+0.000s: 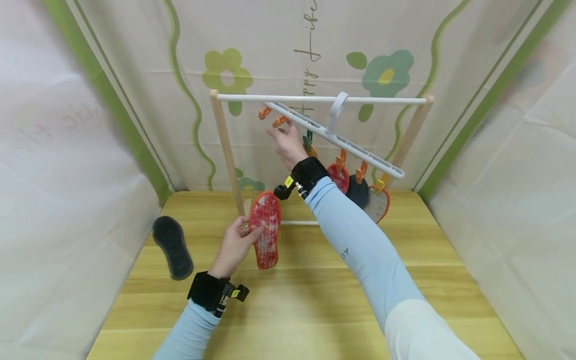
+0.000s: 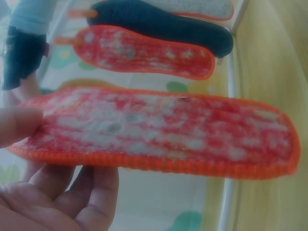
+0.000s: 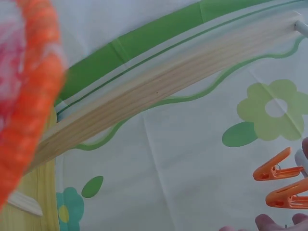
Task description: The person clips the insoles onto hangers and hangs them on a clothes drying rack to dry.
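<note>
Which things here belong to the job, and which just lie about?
Seemingly the job's:
red-and-white insole with orange edging, in the left hand
orange plastic clip at the right hand
slim white plastic hanger
red, dark and grey insoles clipped below it
wooden frame, white rails
dark loose insole, probably

Just there:
yellowish wooden table
pale flowered cloth

Soft, bright light fills the head view, its source hard to tell, leaving a pale sheen on the table (image 1: pixel 288 325) and faint, soft-edged shadows. The wide lens stretches the side walls (image 1: pixel 508 165) toward the edges. The left wrist picture is hazy and cool-toned. In the right wrist picture, the near insole (image 3: pixel 31 101) blurs, while the clips (image 3: pixel 276 168) look sharper.
</note>
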Available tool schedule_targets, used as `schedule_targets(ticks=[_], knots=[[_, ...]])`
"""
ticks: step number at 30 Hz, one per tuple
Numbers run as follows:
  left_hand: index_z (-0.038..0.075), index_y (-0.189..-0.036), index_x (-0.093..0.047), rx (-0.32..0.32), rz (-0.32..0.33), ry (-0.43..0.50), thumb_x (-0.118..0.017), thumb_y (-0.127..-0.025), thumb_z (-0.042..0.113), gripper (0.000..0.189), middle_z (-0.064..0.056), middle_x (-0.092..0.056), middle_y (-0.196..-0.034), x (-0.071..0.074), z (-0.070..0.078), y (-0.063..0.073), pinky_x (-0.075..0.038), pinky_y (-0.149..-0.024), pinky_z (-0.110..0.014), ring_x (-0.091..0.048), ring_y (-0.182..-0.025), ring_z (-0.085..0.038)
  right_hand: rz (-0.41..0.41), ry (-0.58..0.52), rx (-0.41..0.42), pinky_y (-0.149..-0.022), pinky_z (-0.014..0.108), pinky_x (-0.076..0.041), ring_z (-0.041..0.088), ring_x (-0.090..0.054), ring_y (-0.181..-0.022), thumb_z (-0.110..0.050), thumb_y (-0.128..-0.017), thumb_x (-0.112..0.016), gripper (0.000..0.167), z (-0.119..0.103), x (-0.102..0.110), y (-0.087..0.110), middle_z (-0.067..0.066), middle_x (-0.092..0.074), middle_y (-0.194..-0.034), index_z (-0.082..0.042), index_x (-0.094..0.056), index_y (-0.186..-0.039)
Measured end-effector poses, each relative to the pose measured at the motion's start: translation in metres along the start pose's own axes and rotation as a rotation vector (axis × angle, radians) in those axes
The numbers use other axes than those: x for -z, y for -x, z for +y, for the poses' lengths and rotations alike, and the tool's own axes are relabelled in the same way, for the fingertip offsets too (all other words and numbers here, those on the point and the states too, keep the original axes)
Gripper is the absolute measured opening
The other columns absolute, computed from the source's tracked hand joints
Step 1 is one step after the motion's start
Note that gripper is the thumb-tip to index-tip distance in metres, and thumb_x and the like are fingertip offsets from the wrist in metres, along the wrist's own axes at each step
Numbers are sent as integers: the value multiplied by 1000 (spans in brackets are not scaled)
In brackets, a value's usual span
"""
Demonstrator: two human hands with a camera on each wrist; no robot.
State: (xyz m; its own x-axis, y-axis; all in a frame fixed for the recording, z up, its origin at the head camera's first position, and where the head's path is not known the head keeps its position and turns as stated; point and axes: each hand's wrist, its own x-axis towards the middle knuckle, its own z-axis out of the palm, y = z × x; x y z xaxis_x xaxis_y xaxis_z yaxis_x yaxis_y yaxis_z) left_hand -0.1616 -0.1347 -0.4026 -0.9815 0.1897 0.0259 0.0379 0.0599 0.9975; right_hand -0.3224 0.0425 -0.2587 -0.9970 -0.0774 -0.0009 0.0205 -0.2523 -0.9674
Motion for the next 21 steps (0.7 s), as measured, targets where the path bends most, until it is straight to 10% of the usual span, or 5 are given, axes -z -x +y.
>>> schedule_targets(ticks=[6, 12, 21], knots=[[1, -122, -52, -6, 4, 3, -64, -99, 20, 32, -19, -70, -111, 2, -1, -1, -57, -78, -31, -68, -99, -24, 17, -24, 52, -114, 54, -27, 23, -35, -141, -22, -98, -66, 73, -1, 2, -3, 12, -37, -154, -26, -22, -156], [3, -122, -51, 17, 13, 11, -64, -99, 22, 33, -20, -70, -109, 4, -1, -4, -32, -45, -22, -50, -58, -12, 13, -11, 74, -113, 54, -28, 24, -34, -142, -25, -99, -64, 54, 0, 1, -3, 10, -41, -152, -20, -40, -147], [1, -120, -51, -8, 9, 18, -64, -99, 20, 31, -20, -69, -114, 4, 1, -11, -56, -84, -37, -68, -102, -26, 37, 59, 157, -77, 29, -37, 16, -52, -108, -25, -101, -60, 15, 10, -3, 0, 7, -62, -121, -15, -51, -106]])
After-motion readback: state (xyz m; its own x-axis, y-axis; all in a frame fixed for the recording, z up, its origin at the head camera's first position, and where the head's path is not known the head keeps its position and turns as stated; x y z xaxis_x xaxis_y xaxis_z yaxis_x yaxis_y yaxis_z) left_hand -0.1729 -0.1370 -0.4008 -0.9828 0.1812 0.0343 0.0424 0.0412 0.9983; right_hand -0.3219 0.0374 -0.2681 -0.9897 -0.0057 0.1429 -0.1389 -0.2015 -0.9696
